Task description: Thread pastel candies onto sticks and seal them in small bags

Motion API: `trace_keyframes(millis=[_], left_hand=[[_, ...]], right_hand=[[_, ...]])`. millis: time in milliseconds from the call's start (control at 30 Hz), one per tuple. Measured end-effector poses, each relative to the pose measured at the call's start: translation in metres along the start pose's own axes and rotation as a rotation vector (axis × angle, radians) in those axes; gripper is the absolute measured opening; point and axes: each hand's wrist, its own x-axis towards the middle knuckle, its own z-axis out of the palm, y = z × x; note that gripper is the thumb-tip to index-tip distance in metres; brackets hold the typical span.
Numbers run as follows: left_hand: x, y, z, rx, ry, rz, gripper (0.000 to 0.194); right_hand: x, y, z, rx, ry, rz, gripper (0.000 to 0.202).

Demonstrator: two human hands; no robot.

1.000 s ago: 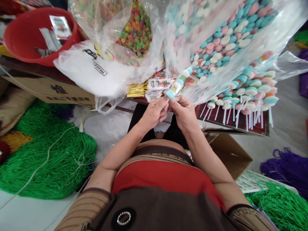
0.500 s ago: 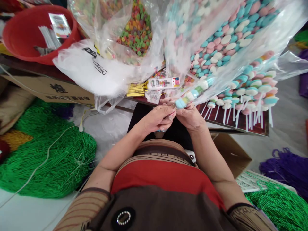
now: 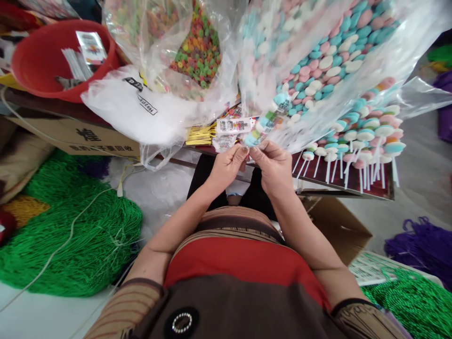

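A candy skewer (image 3: 265,126) of blue, white, green and yellowish pieces, in a clear printed wrapper, points up and away from me. My left hand (image 3: 229,165) and my right hand (image 3: 277,167) meet at its near end, thumbs and fingertips pinched on the gathered wrapper. Any stick or tie between the fingertips is hidden. Just beyond my left hand lie a bundle of gold twist ties (image 3: 199,135) and a printed label card (image 3: 232,125). Finished-looking candy sticks (image 3: 367,134) with white handles are piled right of my right hand.
Behind stand clear bags of pastel candies (image 3: 319,70) and ring-shaped gummies (image 3: 201,52). A white printed bag (image 3: 137,108) and a red basin (image 3: 35,61) holding white sticks are at left. Green cord heaps (image 3: 77,235) lie below, with an open carton (image 3: 335,230) under the table.
The candy skewer has swung to a steeper angle, with its far end now further left. My left hand has shifted from a curled hold to a fingertip pinch beside my right.
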Motion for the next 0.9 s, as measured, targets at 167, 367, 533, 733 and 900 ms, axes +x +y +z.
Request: trace_keyframes(millis=[167,367,533,733,900], left_hand=[[0.028,0.034,-0.013,-0.191,0.016,0.078,0.061],[0.011,0.083,-0.009,-0.457,-0.050,0.174,0.061],[-0.018,0.054,-0.004,-0.281,-0.193,0.158,0.064],[0.010,0.017,-0.012,-0.357,-0.163,-0.262,0.082],[0.013,0.052,-0.027,-0.376,0.001,-0.230,0.083]], right_hand=[[0.000,-0.022,-0.006,-0.319,-0.166,-0.290,0.019],[0.002,-0.029,0.001,-0.468,-0.149,-0.352,0.013],[0.012,-0.038,0.003,-0.444,0.003,-0.346,0.014],[0.006,-0.041,0.010,-0.400,-0.022,-0.381,0.014],[0.001,-0.032,0.005,-0.447,-0.111,-0.355,0.016]])
